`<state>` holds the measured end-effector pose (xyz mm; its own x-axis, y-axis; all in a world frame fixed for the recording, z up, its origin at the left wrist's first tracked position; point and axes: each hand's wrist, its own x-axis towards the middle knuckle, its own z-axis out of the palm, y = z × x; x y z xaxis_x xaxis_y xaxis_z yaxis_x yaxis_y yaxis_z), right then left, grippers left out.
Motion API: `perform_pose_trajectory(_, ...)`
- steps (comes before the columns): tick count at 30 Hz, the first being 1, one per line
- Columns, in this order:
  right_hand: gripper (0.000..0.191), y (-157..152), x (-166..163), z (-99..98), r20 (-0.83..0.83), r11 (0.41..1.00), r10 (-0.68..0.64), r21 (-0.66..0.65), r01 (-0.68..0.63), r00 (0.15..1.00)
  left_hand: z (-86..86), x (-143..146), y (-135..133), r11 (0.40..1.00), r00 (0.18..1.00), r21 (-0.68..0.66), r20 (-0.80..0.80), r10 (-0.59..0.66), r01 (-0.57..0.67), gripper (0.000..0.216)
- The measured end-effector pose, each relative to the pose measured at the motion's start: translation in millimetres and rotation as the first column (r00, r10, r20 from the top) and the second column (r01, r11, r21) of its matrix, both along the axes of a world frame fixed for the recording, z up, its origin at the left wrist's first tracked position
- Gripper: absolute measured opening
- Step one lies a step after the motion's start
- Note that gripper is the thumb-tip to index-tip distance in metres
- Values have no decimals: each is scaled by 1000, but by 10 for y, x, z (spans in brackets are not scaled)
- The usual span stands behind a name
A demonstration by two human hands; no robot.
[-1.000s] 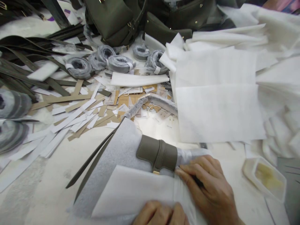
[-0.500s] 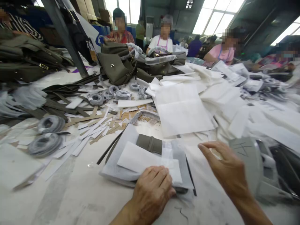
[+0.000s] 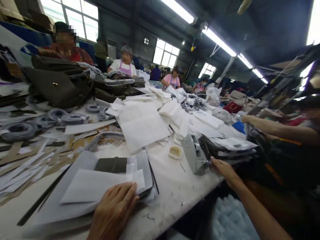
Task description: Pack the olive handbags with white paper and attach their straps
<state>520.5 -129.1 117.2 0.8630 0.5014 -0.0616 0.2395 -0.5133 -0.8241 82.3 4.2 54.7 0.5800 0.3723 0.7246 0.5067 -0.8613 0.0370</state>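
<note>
My left hand [image 3: 113, 208] lies flat on a folded white sheet [image 3: 87, 186], fingers stretched out. Under that sheet is a flat bag piece with thin white wrapping paper [image 3: 55, 206] around it; a dark olive panel with a raised band [image 3: 112, 165] shows in the middle. To the right, my right hand [image 3: 223, 170] is at the front end of a grey tape dispenser [image 3: 193, 155]. Thumb and fingertips are closed together there; anything between them is too small to make out. A dark strap [image 3: 42, 196] sticks out at the bag piece's left side.
A small tray of yellowish stuff [image 3: 175, 152] sits beside the dispenser. White sheets [image 3: 143, 123], coiled wrapped straps [image 3: 73, 119] and olive bags [image 3: 57, 81] lie beyond. Paper strips [image 3: 32, 166] are scattered at left. The table edge [image 3: 190, 208] runs along the right; a co-worker's arm [image 3: 277, 130] is near.
The view has swung right. My right hand has moved from above the table to the tape dispenser's front end. My left hand stays on the folded white sheet.
</note>
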Motion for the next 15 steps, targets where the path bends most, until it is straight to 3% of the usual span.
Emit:
perform_pose_trajectory(4, 36, 252, -77, -56, -125, 993, 82, 93, -71, 989, -18, -7, -20, 1000, 1000, 7, -8, 26, -26, 27)
perform_pose_trajectory(8, 29, 407, -98, 27, -171, 980, 106, 185, -73, 980, -29, -3, -44, 999, 999, 0, -8, 47, -47, 26)
perform_pose_trajectory(12, 33, 301, -86, 137, -160, 954, 61, 300, -10, 985, -9, 7, -56, 998, 998, 16, 5, 58, -58, 25)
perform_pose_trajectory(15, 33, 97, -163, 86, -140, 940, 27, 340, 23, 990, 11, 8, -61, 998, 998, 21, 20, 57, -57, 24)
